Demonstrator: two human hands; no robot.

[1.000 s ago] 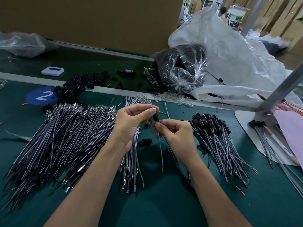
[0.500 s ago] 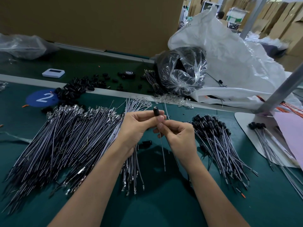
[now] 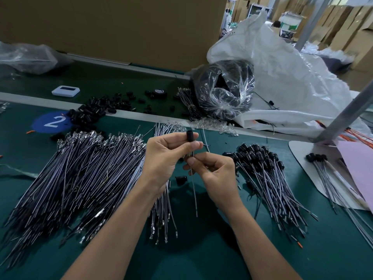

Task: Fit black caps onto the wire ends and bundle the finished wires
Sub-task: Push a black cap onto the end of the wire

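Head view | left hand [image 3: 163,156] pinches cap [image 3: 189,136] | right hand [image 3: 216,170] pinches wire [image 3: 194,195] below cap | capped wires [image 3: 260,158] at right

White "2" on blue round sticker [image 3: 52,121], stuck to green table [image 3: 201,259]

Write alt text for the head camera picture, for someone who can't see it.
A person's left hand holds a black cap at the top end of a thin wire, which the right hand pinches just below. On the green table, a big pile of uncapped wires lies left of the hands and a smaller capped pile lies right.
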